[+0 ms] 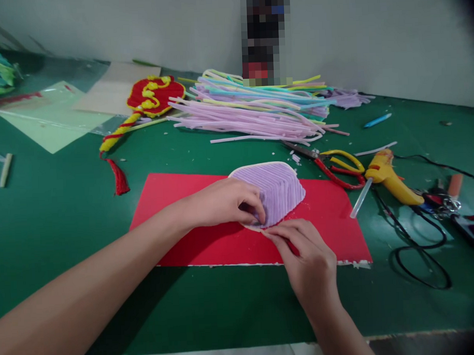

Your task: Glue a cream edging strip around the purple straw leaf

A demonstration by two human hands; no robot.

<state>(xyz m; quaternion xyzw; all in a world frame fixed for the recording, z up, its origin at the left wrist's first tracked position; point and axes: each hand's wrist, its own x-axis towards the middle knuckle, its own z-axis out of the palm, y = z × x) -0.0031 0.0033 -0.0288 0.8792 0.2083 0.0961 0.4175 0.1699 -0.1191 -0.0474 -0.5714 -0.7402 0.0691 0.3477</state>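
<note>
A rounded panel of purple pipe cleaners [280,189], laid side by side, lies on a red sheet [208,246]. A thin cream pipe cleaner [258,229] follows part of its outline, along the top and the near left edge. My left hand [233,201] rests on the panel's left side, its fingers curled down and closed at the near edge. Just to the right, my right hand [307,247] pinches the cream pipe cleaner's end between thumb and forefinger by the panel's lower edge. The fingers partly hide the strip there.
Behind the sheet lies a pile of pastel pipe cleaners [250,115]. A red and yellow fan [156,96] with a tassel [118,176] is at the left. On the right are scissors [340,168], a yellow glue gun [392,177] with its black cord [402,234], and a blue pen-like stick [377,121].
</note>
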